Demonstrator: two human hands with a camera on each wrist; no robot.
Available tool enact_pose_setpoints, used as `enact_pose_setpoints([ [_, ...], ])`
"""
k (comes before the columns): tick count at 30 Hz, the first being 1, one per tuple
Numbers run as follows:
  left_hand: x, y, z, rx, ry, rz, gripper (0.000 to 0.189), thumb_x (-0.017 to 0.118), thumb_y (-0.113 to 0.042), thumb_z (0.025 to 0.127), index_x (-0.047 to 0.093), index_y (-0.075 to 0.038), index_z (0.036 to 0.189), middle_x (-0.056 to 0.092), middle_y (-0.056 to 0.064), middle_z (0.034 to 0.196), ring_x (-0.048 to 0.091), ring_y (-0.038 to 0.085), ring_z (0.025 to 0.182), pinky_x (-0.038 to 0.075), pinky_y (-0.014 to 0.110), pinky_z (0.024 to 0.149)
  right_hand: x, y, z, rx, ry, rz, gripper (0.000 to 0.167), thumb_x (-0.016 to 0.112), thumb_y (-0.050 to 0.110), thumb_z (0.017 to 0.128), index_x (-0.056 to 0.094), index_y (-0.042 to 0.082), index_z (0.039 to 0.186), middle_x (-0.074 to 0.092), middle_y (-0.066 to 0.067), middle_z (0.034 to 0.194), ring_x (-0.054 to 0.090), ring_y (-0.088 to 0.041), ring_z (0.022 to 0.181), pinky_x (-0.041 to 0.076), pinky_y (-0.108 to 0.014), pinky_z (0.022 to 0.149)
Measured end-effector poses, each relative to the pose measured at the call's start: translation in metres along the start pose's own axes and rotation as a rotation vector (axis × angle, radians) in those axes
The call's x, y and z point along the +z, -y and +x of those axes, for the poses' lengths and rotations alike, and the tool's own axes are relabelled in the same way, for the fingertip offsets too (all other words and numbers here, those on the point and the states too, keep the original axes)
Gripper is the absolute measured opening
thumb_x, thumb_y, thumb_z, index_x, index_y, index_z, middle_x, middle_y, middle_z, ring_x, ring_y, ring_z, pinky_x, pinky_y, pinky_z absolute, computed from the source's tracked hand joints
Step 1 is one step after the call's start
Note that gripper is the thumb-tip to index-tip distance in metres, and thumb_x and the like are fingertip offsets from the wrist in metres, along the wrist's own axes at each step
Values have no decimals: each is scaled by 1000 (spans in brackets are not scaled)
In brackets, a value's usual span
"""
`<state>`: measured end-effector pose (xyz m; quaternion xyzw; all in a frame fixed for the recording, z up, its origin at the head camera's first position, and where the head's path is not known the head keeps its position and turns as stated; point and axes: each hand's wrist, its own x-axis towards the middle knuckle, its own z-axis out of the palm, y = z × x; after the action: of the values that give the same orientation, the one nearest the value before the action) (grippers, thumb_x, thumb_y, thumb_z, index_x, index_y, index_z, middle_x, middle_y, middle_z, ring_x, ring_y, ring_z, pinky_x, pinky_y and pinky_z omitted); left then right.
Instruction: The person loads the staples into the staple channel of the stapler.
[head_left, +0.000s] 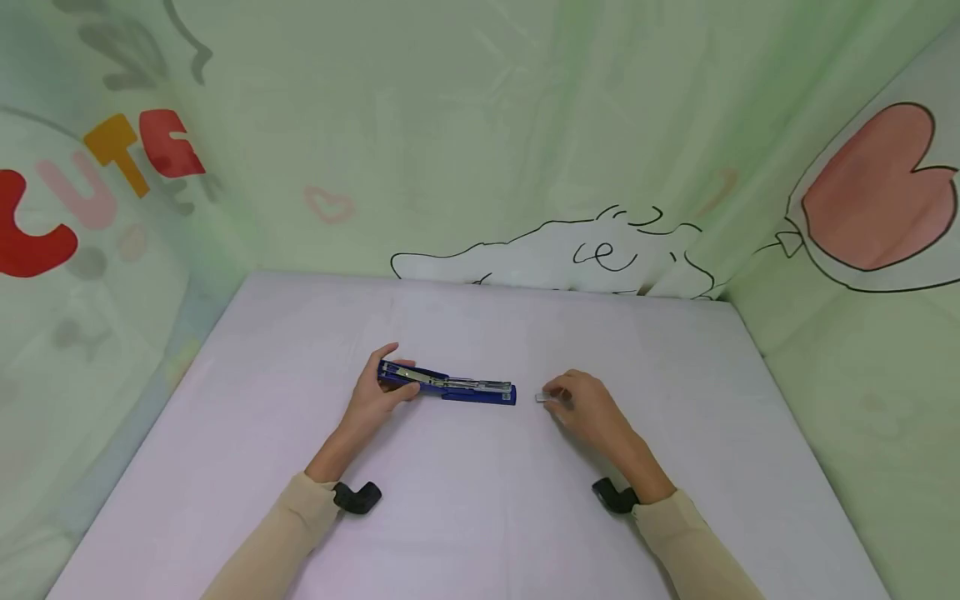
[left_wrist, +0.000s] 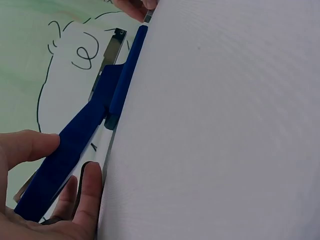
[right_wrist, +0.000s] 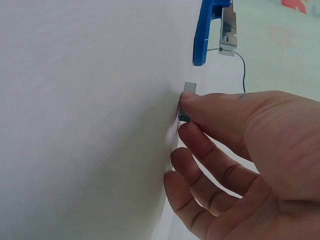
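A blue stapler [head_left: 480, 397] lies opened out over the white table, its metal staple channel [left_wrist: 111, 55] showing. My left hand [head_left: 375, 392] grips the stapler's raised top part, thumb on one side and fingers on the other. The stapler's flat base [left_wrist: 131, 70] extends to the right, close over the tabletop. A short strip of staples [right_wrist: 190, 88] is pinched between the thumb and fingers of my right hand [head_left: 588, 404], at the table surface. In the head view a small gap separates the strip from the stapler's right end.
The white table [head_left: 465, 517] reaches back to a pale green curtain [head_left: 420, 125] with printed drawings. More curtain hangs along the left and right sides. Each wrist carries a black camera mount [head_left: 358, 497] near its beige sleeve [head_left: 281, 533].
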<state>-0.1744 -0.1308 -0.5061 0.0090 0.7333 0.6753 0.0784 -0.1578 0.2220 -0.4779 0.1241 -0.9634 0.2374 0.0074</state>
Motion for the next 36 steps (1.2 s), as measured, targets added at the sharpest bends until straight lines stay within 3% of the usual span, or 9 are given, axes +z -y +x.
enact_pose_setpoints([
  [10, 0, 2, 0, -25, -15, 23, 85, 73, -3, 96, 27, -16, 167, 60, 20, 151, 65, 19, 119, 53, 12, 87, 0, 0, 2, -15, 8, 1, 16, 82, 3, 90, 80, 2, 106, 73, -10, 100, 68, -23, 92, 61, -41, 84],
  [14, -1, 2, 0, -30, -17, 31, 85, 73, -5, 97, 27, -17, 167, 61, 19, 151, 66, 21, 120, 53, 12, 87, 2, 0, 4, -8, 9, 2, 16, 82, 3, 90, 80, 2, 105, 73, -11, 101, 68, -24, 92, 61, -41, 84],
  [23, 0, 4, -1, -47, -26, -7, 81, 73, -4, 97, 30, -13, 166, 58, 22, 152, 62, 13, 121, 51, 10, 89, 1, 2, 1, 16, 10, -1, 13, 81, 4, 92, 79, 2, 104, 72, -11, 102, 65, -23, 92, 59, -40, 84],
  [36, 3, 6, -4, -80, -57, -65, 78, 73, -5, 96, 34, -14, 163, 56, 21, 155, 55, 27, 139, 49, 8, 91, 3, 5, 1, 36, -9, 58, 16, 76, 6, 96, 75, 1, 111, 76, -13, 106, 67, -25, 95, 60, -44, 87],
])
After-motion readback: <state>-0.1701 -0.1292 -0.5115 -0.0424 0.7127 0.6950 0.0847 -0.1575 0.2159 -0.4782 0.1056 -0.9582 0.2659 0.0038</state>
